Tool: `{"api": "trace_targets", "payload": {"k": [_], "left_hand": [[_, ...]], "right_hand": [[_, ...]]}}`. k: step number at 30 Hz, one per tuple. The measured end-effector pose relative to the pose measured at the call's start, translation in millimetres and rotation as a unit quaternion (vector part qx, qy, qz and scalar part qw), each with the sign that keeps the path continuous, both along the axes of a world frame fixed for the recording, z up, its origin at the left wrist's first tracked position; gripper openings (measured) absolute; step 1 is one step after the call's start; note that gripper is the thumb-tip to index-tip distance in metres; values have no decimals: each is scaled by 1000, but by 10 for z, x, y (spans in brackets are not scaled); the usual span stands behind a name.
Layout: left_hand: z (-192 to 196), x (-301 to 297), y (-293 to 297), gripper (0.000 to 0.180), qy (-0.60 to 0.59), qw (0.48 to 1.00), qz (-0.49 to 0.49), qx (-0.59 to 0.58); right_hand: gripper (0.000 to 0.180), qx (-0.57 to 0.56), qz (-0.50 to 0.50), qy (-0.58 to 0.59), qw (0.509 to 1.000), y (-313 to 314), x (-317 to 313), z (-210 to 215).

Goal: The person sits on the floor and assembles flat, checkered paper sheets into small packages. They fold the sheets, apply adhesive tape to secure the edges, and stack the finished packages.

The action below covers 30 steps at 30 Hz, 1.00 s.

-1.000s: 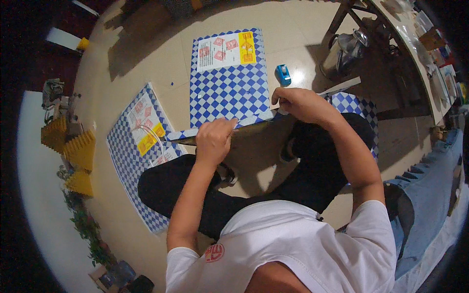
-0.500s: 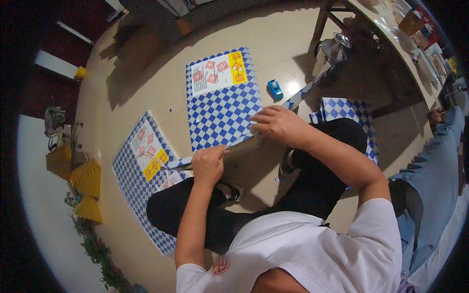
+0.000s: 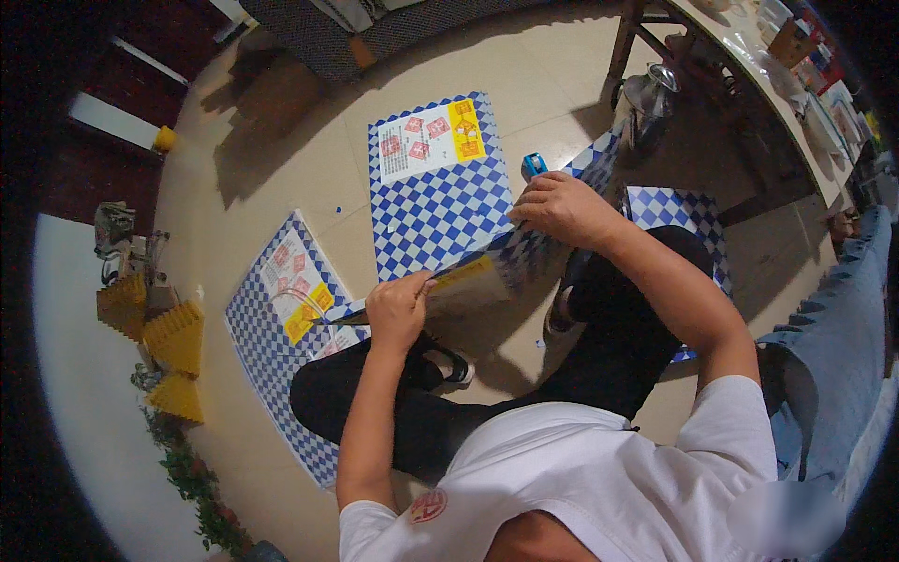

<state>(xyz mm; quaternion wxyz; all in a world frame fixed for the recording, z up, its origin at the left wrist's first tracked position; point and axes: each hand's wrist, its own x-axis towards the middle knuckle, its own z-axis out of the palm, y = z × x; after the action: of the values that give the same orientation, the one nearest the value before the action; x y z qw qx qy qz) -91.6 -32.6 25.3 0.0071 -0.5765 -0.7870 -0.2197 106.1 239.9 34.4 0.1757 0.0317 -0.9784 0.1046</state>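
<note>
Both my hands grip the top edge of a blue-and-white checkered panel (image 3: 526, 249) standing on edge between my legs. Wrapped round the edge toward its left end, my left hand (image 3: 398, 311) has its thumb on top. Farther right along the same edge, my right hand (image 3: 565, 210) bends its fingers over it. Part of a yellow label shows on the panel's near face. Just beyond my right hand is a small blue object (image 3: 535, 165), partly covered; its kind is unclear. A flat checkered panel (image 3: 435, 211) with a printed sheet lies just past the held one.
Another checkered panel (image 3: 272, 347) lies at left, partly under my leg, and a further one (image 3: 672, 208) is by my right knee. A wooden table (image 3: 787, 122) stands at upper right, a sofa (image 3: 403, 42) at the far side. Yellow pleated objects (image 3: 173, 337) line the left wall.
The held panel has tilted, so more of its near face and label shows. Its far right end has swung up. My right hand has moved slightly right and up, now overlapping the blue object.
</note>
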Motion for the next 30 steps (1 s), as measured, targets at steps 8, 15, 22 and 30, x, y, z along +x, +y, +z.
{"api": "trace_targets", "payload": {"k": [8,15,22,30], "left_hand": [[-110,-86,-90,12,53,998,7,18],[-5,-366,-166,27,83,995,-35,47],[702,-789,142,25,297,944,-53,133],[-78,-1233,-607,31,166,985,4,42]], "right_hand": [[29,-16,31,16,999,159,-36,-146],[14,30,8,-108,994,468,-83,-24],[22,96,-72,118,986,696,-119,434],[14,97,38,51,993,205,-281,169]]}}
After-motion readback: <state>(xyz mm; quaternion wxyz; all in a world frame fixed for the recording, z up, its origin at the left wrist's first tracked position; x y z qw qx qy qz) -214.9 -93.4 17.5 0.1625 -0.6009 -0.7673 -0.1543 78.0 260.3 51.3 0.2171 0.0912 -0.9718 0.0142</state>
